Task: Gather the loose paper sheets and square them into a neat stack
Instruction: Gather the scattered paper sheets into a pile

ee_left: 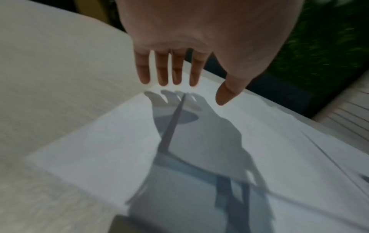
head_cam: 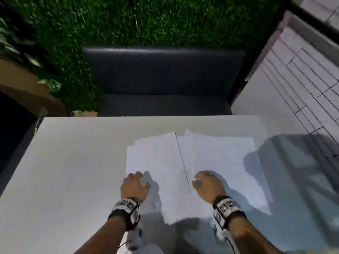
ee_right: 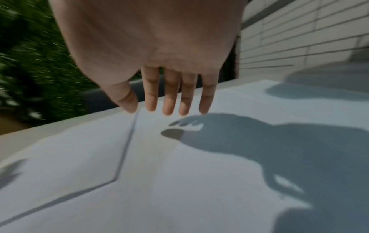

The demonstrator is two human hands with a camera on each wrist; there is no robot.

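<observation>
Several white paper sheets [head_cam: 211, 158] lie overlapping and askew on the pale table [head_cam: 73, 162], spread from the middle toward the right. One sheet's dark edge runs between my two hands. My left hand [head_cam: 136, 182] hovers over the left sheets [ee_left: 103, 149], fingers [ee_left: 161, 69] straight and spread, holding nothing. My right hand [head_cam: 206, 182] hangs just above the right sheets [ee_right: 209, 181], its fingers [ee_right: 169, 94] also straight and apart. Both hands cast shadows on the paper, so they are slightly off the surface.
A dark upholstered bench [head_cam: 163, 79] stands beyond the table's far edge, backed by a green hedge wall [head_cam: 128, 21]. White brick tiling [head_cam: 302, 79] runs along the right. A brown curved object [head_cam: 27, 92] sits at the left. Bare tabletop stretches to the left of the sheets.
</observation>
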